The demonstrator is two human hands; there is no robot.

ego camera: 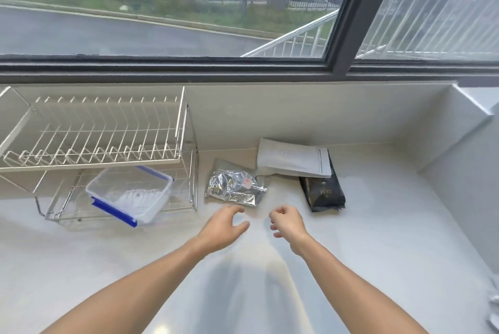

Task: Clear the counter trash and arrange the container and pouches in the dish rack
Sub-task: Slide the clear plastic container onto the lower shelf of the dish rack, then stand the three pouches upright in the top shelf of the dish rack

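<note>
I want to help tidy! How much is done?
Done: the container sits in the rack's lower tier. In hand: nothing; both hands hover empty. Left: the silver pouch, white pouch and black pouch lie on the counter.

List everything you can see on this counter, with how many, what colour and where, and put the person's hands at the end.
dish rack: one, white and chrome wire, two tiers, left side of the counter by the wall
container: one, clear plastic with blue clips, tilted on the rack's lower tier, jutting out the front
silver pouch: one, crinkled foil, on the counter just right of the rack
white pouch: one, lying flat behind the silver pouch, overlapping the black pouch
black pouch: one, dark with faint lettering, right of the silver pouch
counter: one, white, under the window
window: dark frame, street and parked cars outside
left hand: fingers loosely curled, empty, just short of the silver pouch
right hand: fingers loosely curled, empty, beside the left
</note>
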